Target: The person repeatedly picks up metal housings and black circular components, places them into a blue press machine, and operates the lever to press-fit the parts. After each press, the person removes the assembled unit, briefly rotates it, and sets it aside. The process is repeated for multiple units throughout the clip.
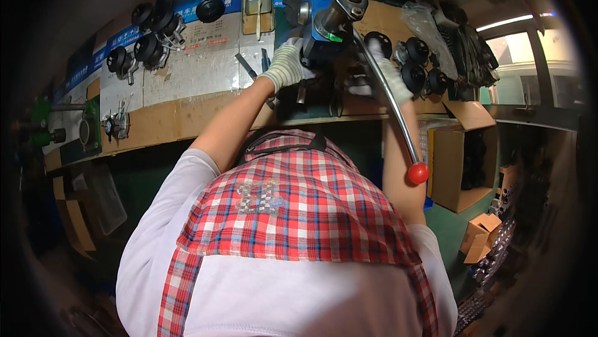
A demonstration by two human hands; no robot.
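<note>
A blue lever press with a grey metal head stands at the bench's far side. From it a long steel lever slants down toward me, ending in a red ball knob. My left hand, in a striped white glove, reaches in beside the press; its fingers are mostly hidden in the dark there. Right of the press, behind the lever, my right hand is gloved too and smeared by motion near metal parts with black pulleys. What either hand holds does not show.
More pulley parts lie on the cardboard at left, near a tray with a brush and a dark hand tool. A green fixture stands far left. Plastic bags and an open carton are at right.
</note>
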